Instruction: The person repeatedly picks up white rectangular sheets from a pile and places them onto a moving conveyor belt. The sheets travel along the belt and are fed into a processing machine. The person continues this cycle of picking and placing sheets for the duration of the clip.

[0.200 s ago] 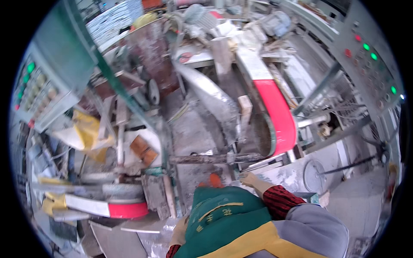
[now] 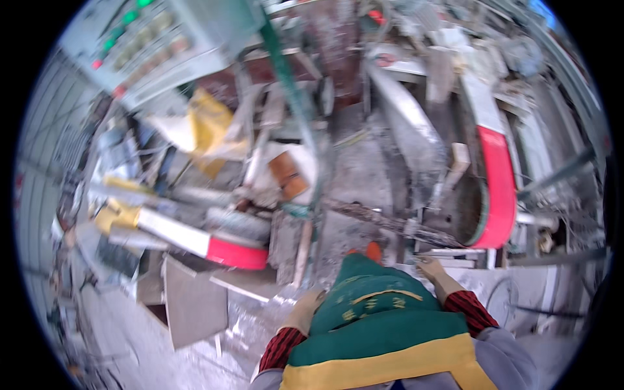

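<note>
My left hand [image 2: 304, 311], in a pale glove with a red striped sleeve, hangs beside my green and yellow apron [image 2: 383, 318] above the wet grey floor; motion blur hides its fingers. My right hand [image 2: 431, 271], also gloved, lies flat with fingers spread on a pale stone slab [image 2: 455, 263] at the machine's edge. It holds nothing. Just beyond it curves a red and white blade guard [image 2: 497, 188].
A grey control panel [image 2: 143, 39] with green and red lights hangs at upper left beside a green post [image 2: 292, 97]. A second red and white guard [image 2: 227, 250], a leaning grey slab [image 2: 195, 302], brown blocks [image 2: 286, 175] and a yellow bag [image 2: 208, 127] crowd the left.
The view has swung and tilted, so the control panel now sits at the upper left. My left hand has risen beside the apron. My right hand stays on the slab.
</note>
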### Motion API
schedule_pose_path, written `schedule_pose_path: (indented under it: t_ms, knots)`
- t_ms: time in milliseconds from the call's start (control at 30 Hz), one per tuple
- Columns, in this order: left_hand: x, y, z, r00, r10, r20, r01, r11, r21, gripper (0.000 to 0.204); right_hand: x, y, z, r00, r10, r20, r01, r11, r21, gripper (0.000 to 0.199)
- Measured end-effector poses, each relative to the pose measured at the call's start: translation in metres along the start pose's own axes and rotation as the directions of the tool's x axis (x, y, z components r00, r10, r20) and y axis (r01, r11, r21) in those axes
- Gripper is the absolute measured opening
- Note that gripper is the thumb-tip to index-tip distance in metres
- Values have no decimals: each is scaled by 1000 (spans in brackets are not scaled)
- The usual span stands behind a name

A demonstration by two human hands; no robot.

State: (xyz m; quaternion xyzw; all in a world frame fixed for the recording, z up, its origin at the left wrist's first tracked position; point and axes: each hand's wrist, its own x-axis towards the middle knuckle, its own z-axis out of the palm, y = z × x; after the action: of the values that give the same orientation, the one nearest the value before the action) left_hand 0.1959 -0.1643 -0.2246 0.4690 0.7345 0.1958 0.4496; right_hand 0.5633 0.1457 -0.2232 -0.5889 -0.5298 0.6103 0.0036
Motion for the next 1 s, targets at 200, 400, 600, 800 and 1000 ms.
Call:
schedule_pose_path:
  t_ms: [200, 400, 600, 800, 1000]
  knots:
    - [10, -2, 4, 983, -162, 87, 149, 978, 143, 43, -10, -17, -5, 995, 97, 32, -100, 988, 121, 48]
    - [11, -3, 6, 986, -151, 64, 144, 985, 98, 44, -7, -17, -5, 999, 17, 36, -17, 1000, -4, 47]
    - [-10, 16, -8, 991, -133, 24, 133, 991, -13, 44, -2, -10, -5, 998, -49, 35, 52, 995, -87, 50]
    - [-17, 35, -28, 994, -67, 86, 72, 995, -64, 45, 13, 2, -1, 1000, -1, 11, 4, 960, -281, 52]
    - [1, 25, -35, 963, -168, 212, 171, 985, 4, 45, 20, 4, 2, 989, -136, 58, 148, 901, -407, 55]
